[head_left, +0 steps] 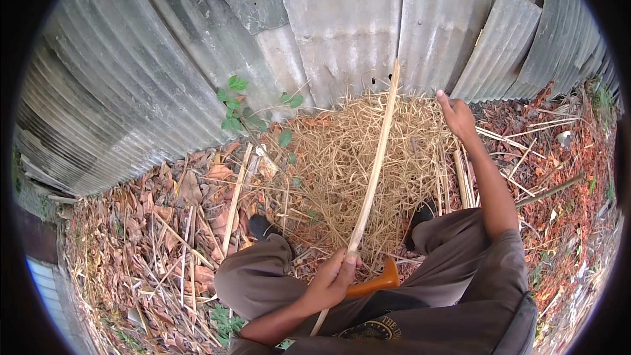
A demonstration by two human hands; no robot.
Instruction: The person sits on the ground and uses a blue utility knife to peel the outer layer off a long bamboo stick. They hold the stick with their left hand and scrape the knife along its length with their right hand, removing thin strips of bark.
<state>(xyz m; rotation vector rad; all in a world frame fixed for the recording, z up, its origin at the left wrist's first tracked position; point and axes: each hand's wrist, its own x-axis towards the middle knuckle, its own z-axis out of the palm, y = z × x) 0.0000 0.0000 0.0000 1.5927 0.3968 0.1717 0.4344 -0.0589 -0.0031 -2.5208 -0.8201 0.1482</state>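
My left hand (332, 279) is closed around the lower part of a long, pale split strip of bamboo or wood (376, 171). The strip rises in front of me, and its narrow far end overlaps the metal sheeting. Out to the right, my right hand (457, 116) is apart from the strip, its thumb pointing up and its other fingers curled mostly out of sight; what they hold, if anything, is hidden. A smooth orange piece with a flared end, like a tool handle (376, 281), lies by my lap just right of my left hand.
Corrugated metal sheets (348, 20) form a wall ahead. A heap of dry straw-like shavings (348, 138) lies between my feet and the wall. Dry leaves (151, 223) and loose strips (236, 200) cover the ground at left. A green-leaved plant (233, 108) stands by the wall; a stick (551, 190) lies at right.
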